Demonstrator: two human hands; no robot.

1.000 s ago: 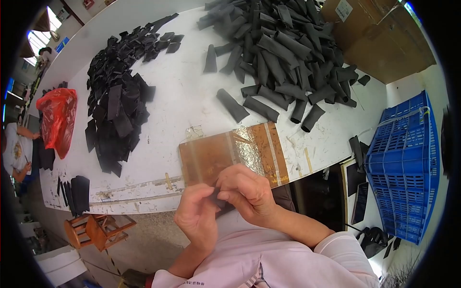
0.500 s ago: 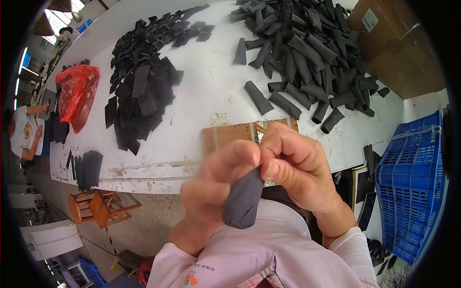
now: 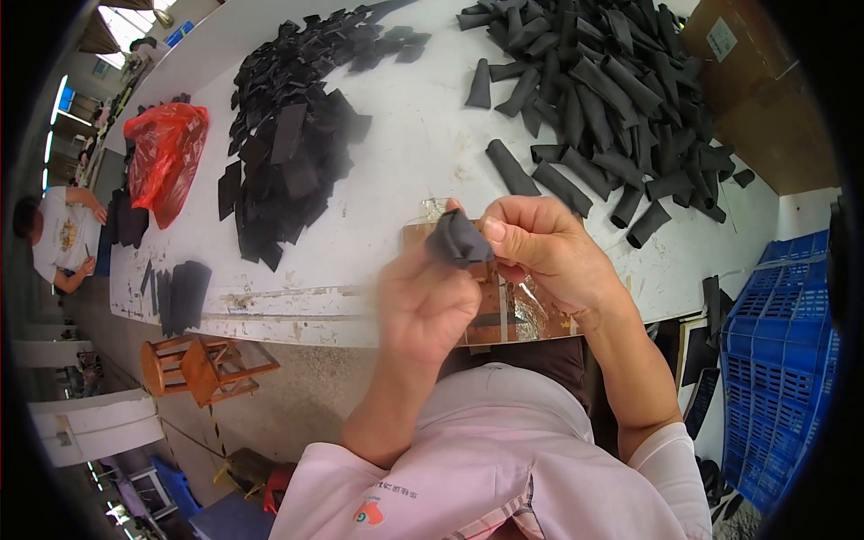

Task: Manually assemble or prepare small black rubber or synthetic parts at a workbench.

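A small dark grey fabric tube (image 3: 457,241) is held up between my hands over the table's near edge. My left hand (image 3: 427,301) is curled beneath and behind it, gripping it, with one fingertip showing above; whether a finger is inside cannot be seen. With thumb and fingers, my right hand (image 3: 544,256) pinches the tube's right side. Below the hands a brown cardboard piece (image 3: 517,310) with clear tape lies at the table edge. Beyond them is a large heap of similar dark tubes (image 3: 585,108), a few lying loose at its near side.
Flat black fabric pieces (image 3: 288,153) are piled at left on the white table (image 3: 405,126). A red plastic bag (image 3: 166,162) lies farther left. At right are a cardboard box (image 3: 765,99) and a blue crate (image 3: 778,360). Wooden stools (image 3: 211,369) stand below left; another person (image 3: 67,234) sits beyond.
Both hands have moved up and away from my body, over the cardboard. The tube has turned from hanging downward to showing its end toward me. The view has shifted slightly.
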